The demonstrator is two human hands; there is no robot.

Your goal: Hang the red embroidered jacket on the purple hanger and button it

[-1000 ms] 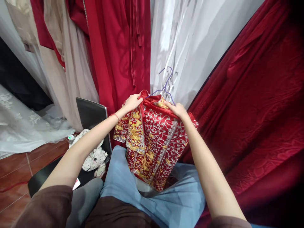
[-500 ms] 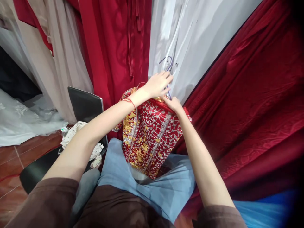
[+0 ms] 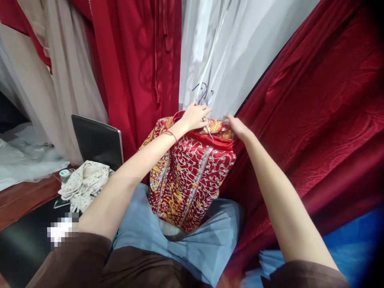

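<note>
A red garment [image 3: 192, 176] with silver and gold embroidery hangs between my knees. A thin purple hanger [image 3: 204, 94] stands at its neck, its hook upright and one arm slanting over the red lining. My left hand [image 3: 195, 116] is closed around the hanger just below the hook. At the garment's right shoulder, my right hand [image 3: 235, 125] pinches the edge of the fabric. The collar gapes between my two hands, showing gold embroidery inside. The hanger's far arm is hidden behind my left hand and the cloth.
Red drapes [image 3: 300, 112] hang on the right and another red cloth [image 3: 135, 52] at the back left. White fabric [image 3: 234, 60] hangs behind the hanger. A black chair [image 3: 96, 140] at the left holds a dotted white cloth [image 3: 87, 180].
My right hand has moved right, away from my left hand, spreading the collar. More of the hanger's arm and lining shows. The view has shifted slightly.
</note>
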